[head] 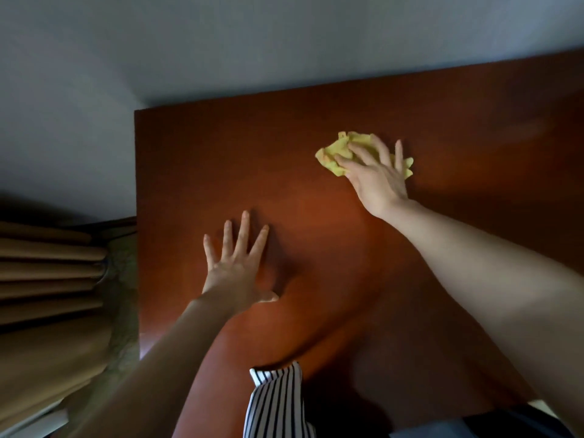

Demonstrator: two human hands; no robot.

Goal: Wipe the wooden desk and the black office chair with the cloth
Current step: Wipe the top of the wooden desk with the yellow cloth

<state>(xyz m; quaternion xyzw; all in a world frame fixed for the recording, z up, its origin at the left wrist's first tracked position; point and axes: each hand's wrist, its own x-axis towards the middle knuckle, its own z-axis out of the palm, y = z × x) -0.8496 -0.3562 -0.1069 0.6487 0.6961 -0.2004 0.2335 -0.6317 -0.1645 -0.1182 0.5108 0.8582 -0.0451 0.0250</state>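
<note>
The reddish-brown wooden desk point(221, 159) fills the middle of the view. A crumpled yellow cloth point(339, 150) lies on it toward the far right. My right hand point(376, 175) presses down on the cloth with fingers spread and straight. My left hand point(237, 267) rests flat on the bare desk surface, nearer to me and to the left, fingers spread. The black office chair is not in view.
A grey wall point(189, 42) runs behind the desk's far edge. Tan pleated curtains point(47, 279) hang just off the desk's left edge. My striped clothing point(275, 403) overlaps the desk's near edge.
</note>
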